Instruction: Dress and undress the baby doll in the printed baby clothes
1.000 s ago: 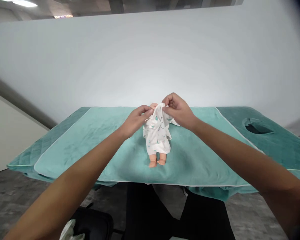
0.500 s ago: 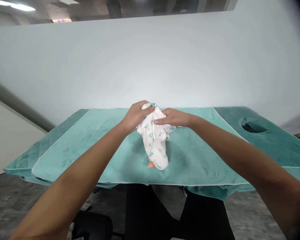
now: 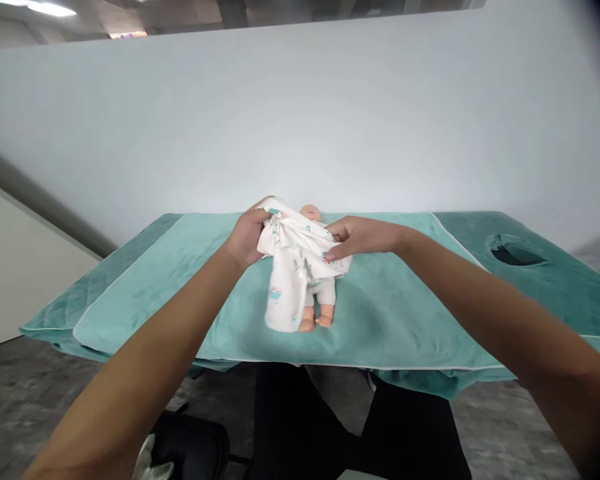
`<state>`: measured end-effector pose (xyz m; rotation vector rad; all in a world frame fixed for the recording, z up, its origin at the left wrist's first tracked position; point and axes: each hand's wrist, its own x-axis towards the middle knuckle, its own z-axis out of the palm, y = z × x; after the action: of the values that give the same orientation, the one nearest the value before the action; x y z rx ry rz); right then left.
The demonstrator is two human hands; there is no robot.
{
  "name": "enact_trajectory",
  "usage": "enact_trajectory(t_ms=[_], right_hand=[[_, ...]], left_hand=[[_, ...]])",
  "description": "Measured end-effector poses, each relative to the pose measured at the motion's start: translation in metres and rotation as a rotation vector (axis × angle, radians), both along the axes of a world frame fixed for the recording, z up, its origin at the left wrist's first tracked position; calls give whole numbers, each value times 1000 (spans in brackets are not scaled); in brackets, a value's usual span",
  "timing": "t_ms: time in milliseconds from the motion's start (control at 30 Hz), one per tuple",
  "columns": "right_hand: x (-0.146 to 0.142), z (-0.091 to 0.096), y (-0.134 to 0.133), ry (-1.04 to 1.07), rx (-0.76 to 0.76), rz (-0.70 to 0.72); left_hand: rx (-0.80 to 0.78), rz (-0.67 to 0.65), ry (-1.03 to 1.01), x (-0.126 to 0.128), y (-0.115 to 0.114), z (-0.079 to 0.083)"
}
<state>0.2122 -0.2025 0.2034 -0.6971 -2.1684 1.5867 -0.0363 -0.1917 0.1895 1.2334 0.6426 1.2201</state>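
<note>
A small baby doll (image 3: 311,213) lies on its back on a teal towel (image 3: 395,313), feet (image 3: 316,323) toward me. A white printed baby garment (image 3: 290,267) is held over its body and hangs down on the left side. My left hand (image 3: 245,235) grips the garment's upper left edge. My right hand (image 3: 363,237) pinches the garment's right edge beside the doll's chest. The doll's torso is mostly hidden under the cloth.
The towel covers a teal padded table (image 3: 555,280) with a face hole (image 3: 516,254) at the right. A plain white wall (image 3: 300,120) stands behind. Below the table's front edge are my dark-trousered legs (image 3: 330,427) and a dark bag (image 3: 190,440).
Both hands have lifted the garment off the doll's head and spread it apart; the doll's head and feet show again, and the cloth now hangs to the left.
</note>
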Motion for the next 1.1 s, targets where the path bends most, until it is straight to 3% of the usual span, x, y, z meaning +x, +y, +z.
enact_trajectory(t_ms=[133,233,400,533,600,733,867,967,1100], right_hand=[[-11,0,-3,292,43,-316],[-23,-7,-1,346,43,-400],[-26,-20,6,351,-3,-444],[-18,-21,5,107,-63,-158],[-15,-18,2,39,-63,-88],[-19,-18,-1,289,-136,-275],[-28,-25,-1,479,-223,-394],[-32,-35,0,509,-254,-405],[-28,-46,-1,416,-271,-331]], left_hand=[[-108,-258,302,-2,-5,-8],[-113,-393,441,-1,-7,-15],[-69,-293,355,3,-6,-20],[-51,-154,151,14,-7,-18],[-83,-131,123,20,-9,-17],[-176,-122,135,25,-13,-13],[-159,-267,195,15,-17,-10],[-142,-368,307,8,-17,-11],[-99,-248,254,13,-17,-17]])
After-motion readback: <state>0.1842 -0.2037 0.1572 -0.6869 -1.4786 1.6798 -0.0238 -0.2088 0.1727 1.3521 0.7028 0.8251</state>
